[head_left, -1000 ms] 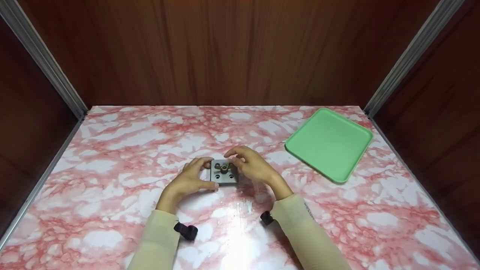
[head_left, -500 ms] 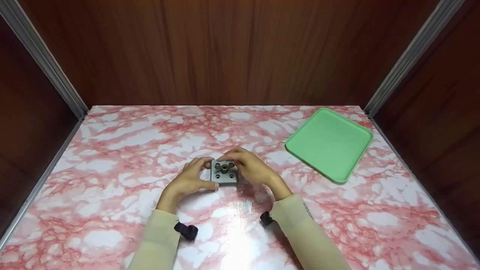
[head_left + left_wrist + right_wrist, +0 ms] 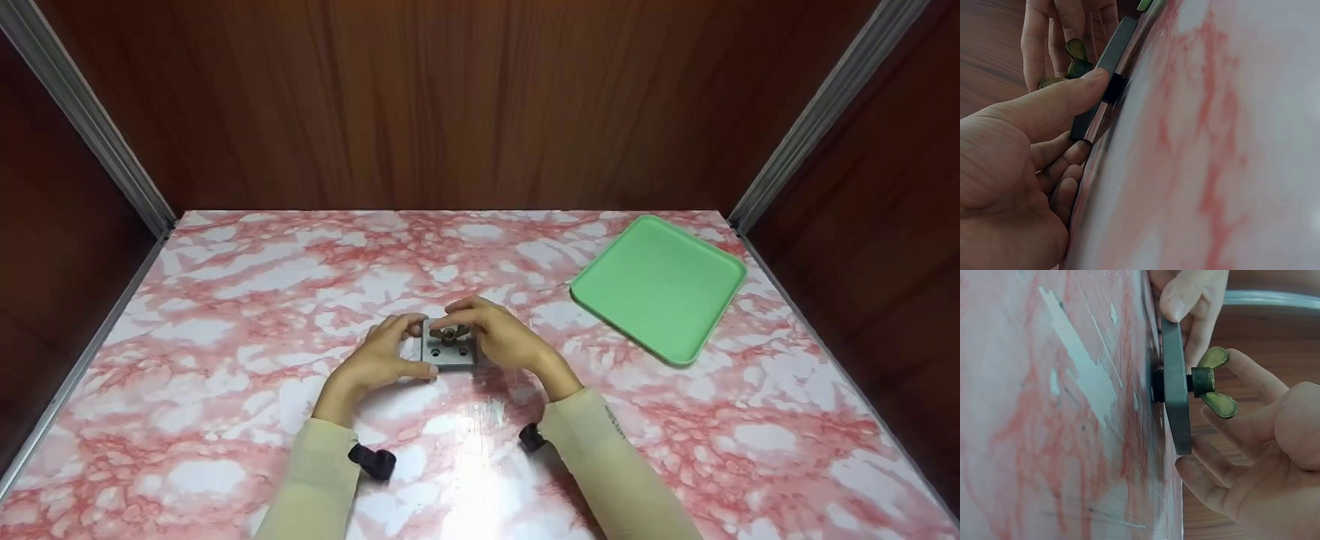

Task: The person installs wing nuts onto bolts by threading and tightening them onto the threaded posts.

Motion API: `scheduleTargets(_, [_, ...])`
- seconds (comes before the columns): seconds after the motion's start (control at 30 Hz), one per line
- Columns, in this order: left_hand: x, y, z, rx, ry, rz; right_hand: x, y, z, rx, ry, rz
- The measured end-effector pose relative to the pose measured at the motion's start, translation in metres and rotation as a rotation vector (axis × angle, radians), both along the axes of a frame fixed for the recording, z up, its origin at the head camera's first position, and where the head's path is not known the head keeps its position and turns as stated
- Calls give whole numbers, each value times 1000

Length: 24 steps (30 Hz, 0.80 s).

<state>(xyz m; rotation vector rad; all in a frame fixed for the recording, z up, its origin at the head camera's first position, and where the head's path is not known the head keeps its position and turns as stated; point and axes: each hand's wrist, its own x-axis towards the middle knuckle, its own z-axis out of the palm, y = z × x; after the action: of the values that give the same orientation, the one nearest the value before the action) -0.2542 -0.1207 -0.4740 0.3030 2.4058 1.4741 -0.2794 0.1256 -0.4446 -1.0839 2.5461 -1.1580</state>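
A small grey metal plate [image 3: 450, 361] with holes lies near the middle of the table, held at its left side between the thumb and fingers of my left hand [image 3: 373, 363]. Through it runs a dark threaded bolt [image 3: 1189, 382], whose thick black end [image 3: 1158, 386] shows under the plate in the right wrist view. A brass-coloured wing nut [image 3: 1204, 381] sits on the bolt, a little above the plate. My right hand [image 3: 510, 335] reaches over from the right, fingers spread; one fingertip touches a wing. Other right fingertips are by the plate's edge.
A green tray [image 3: 660, 289] stands at the right rear of the red-and-white marbled table [image 3: 262, 277]. Dark wood-grain panels [image 3: 465, 105] rise behind and at both sides. Black cameras are strapped to both wrists.
My right fingers shift about the wing nut, and its wings have turned between frames. The left hand and the plate stay where they were.
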Motion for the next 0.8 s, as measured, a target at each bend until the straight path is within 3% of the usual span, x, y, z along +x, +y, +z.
scheduleTargets(0.33, [-1,-1,0,4,1,-1,-1,-2,-2,2,31,-35])
scheduleTargets(0.8, [0,0,0,-27,15,5,0,0,1,37,67,-26])
